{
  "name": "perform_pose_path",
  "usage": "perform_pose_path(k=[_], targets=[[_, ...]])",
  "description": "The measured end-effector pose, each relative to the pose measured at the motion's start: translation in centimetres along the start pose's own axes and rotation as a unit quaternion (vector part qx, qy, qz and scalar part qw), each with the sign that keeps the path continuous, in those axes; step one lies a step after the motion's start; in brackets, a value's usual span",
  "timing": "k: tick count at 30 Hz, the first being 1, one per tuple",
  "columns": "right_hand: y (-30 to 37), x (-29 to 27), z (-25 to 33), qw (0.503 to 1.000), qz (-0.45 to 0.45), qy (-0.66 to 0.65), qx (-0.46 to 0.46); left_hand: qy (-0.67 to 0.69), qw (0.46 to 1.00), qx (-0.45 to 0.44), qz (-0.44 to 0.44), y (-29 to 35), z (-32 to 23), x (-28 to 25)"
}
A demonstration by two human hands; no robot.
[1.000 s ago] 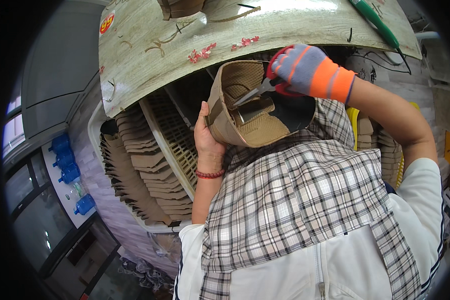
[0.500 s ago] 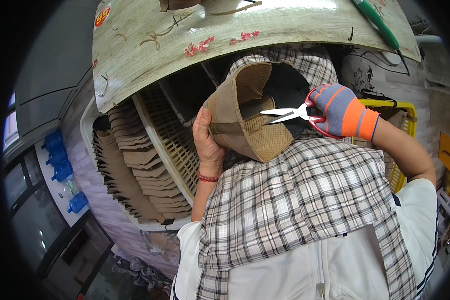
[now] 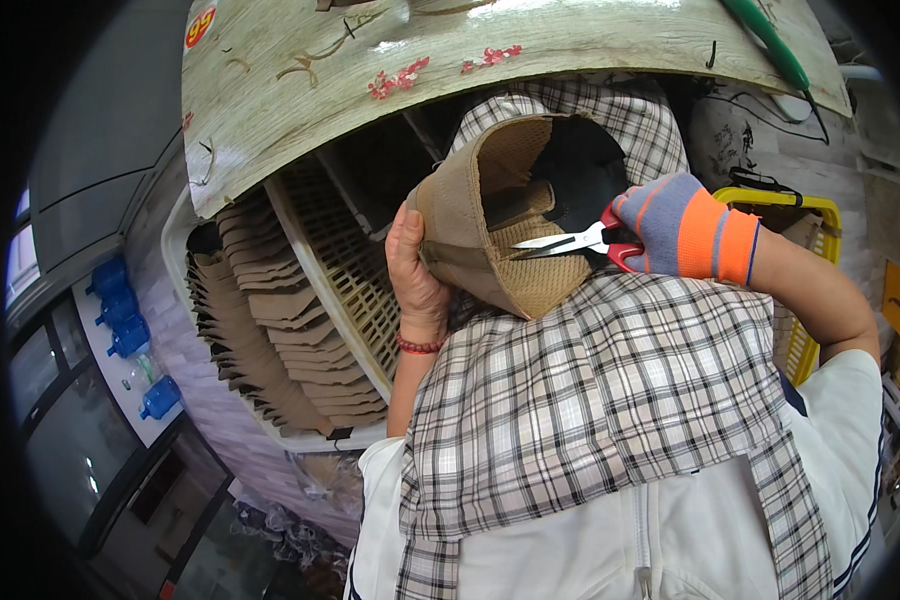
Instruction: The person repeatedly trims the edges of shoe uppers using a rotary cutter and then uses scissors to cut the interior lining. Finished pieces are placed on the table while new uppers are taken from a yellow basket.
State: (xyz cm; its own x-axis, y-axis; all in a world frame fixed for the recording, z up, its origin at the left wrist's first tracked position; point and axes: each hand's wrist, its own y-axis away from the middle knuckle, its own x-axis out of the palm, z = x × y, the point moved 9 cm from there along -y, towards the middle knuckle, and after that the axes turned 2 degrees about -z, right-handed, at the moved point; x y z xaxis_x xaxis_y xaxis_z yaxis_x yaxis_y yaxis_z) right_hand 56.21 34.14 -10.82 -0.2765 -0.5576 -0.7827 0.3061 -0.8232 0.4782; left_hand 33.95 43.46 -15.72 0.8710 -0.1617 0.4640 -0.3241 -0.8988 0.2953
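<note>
My bare left hand [image 3: 417, 280], with a red bead bracelet at the wrist, grips the left side of a brown fabric piece [image 3: 450, 215] shaped like a wide open cup. Tan mesh lines its inside, and a dark lining shows at its right. Most of my left fingers are hidden behind it. In a grey and orange glove, my right hand [image 3: 685, 228] is closed round red-handled scissors [image 3: 573, 242]. Their silver blades lie nearly together over the mesh lining, pointing left. Whether they touch it I cannot tell. Beneath is my checked apron [image 3: 600, 390].
A wood-patterned table [image 3: 300, 110] curves across the top, with a green-handled tool [image 3: 770, 45] at its right end. At left, a pale basket [image 3: 345, 300] stands beside rows of stacked brown pieces [image 3: 290, 340]. A yellow basket [image 3: 823, 215] is at right.
The scissor blades have come closer together and shifted slightly left and down. My left hand keeps its hold on the brown piece. The whole view has shifted a little.
</note>
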Motion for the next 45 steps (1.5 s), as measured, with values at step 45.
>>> perform_pose_path(k=[45], targets=[[3.9, -18.3, -4.9, 0.724, -0.639, -0.258, -0.010, 0.307, 0.951, 0.012, 0.043, -28.0, -10.3, 3.8]])
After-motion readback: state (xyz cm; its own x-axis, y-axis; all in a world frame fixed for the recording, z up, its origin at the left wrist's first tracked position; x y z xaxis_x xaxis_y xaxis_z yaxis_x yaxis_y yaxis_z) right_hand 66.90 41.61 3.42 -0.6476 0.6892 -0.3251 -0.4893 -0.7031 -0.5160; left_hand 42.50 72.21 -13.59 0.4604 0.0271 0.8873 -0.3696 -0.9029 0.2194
